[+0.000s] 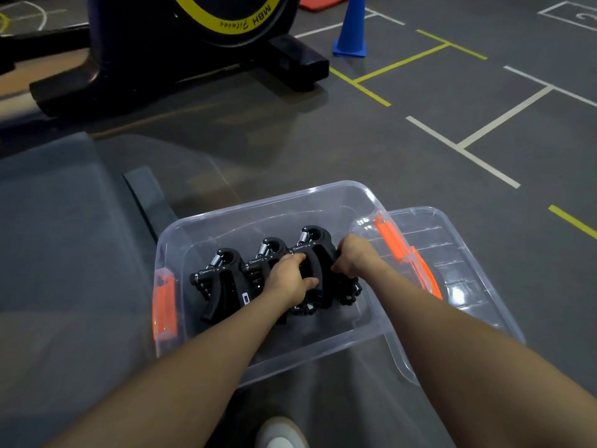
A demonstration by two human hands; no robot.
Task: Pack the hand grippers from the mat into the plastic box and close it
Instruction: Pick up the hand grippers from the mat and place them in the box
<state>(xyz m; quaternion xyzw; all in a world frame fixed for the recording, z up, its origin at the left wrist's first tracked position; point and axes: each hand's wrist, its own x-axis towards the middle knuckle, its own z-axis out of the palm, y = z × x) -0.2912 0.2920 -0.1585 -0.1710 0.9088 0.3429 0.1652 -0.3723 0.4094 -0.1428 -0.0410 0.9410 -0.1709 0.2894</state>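
- The rightmost hand gripper (315, 253) was grasped by both the left hand (290, 279) and the right hand (353, 255), directly between them.
- Its long axis ran away from the person, inside the plastic box (268, 205).
- The lid (452, 253) lay nearest the right hand.

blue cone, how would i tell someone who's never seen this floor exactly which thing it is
Start at the big black exercise machine with the yellow ring at the top of the head view. Just right of its foot, on the grey floor with painted lines, stands the blue cone. It is the only upright blue thing; the red mat behind it lies flat, and the clear plastic box sits much nearer the person.
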